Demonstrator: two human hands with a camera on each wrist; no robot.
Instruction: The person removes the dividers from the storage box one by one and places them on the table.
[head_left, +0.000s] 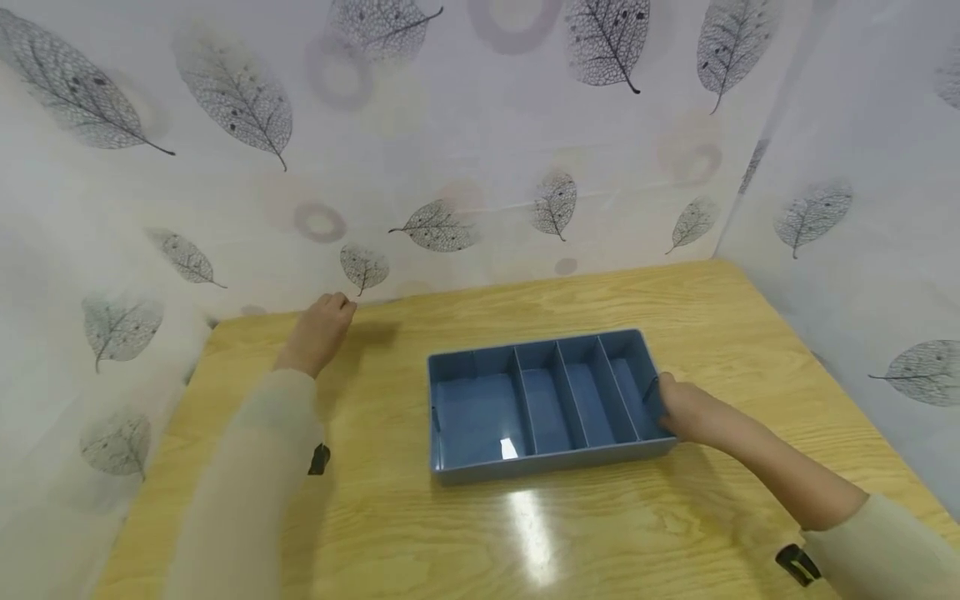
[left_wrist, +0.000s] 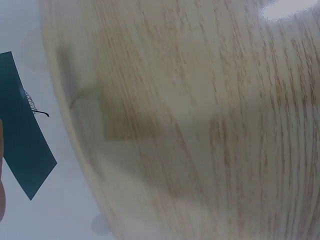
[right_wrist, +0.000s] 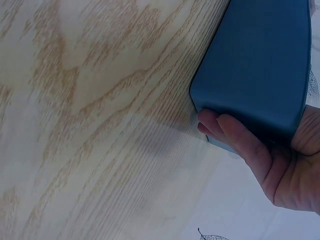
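A blue divided tray [head_left: 480, 417] lies on the wooden table, with one wide compartment at its left and several narrow ones to the right. My right hand [head_left: 688, 410] grips the tray's right end; in the right wrist view its fingers [right_wrist: 245, 145] curl against the outside of the end wall. My left hand [head_left: 318, 332] is raised over the back left of the table, fingers bent. At the edge of the left wrist view, fingertips hold a flat dark green rectangular piece [left_wrist: 25, 130]. That piece is hidden in the head view.
The wooden table [head_left: 465, 533] meets pale leaf-printed covering [head_left: 480, 150] along its back, left and right sides. Small black devices [head_left: 318, 460] show beside both forearms. Light glares off the table in front of the tray.
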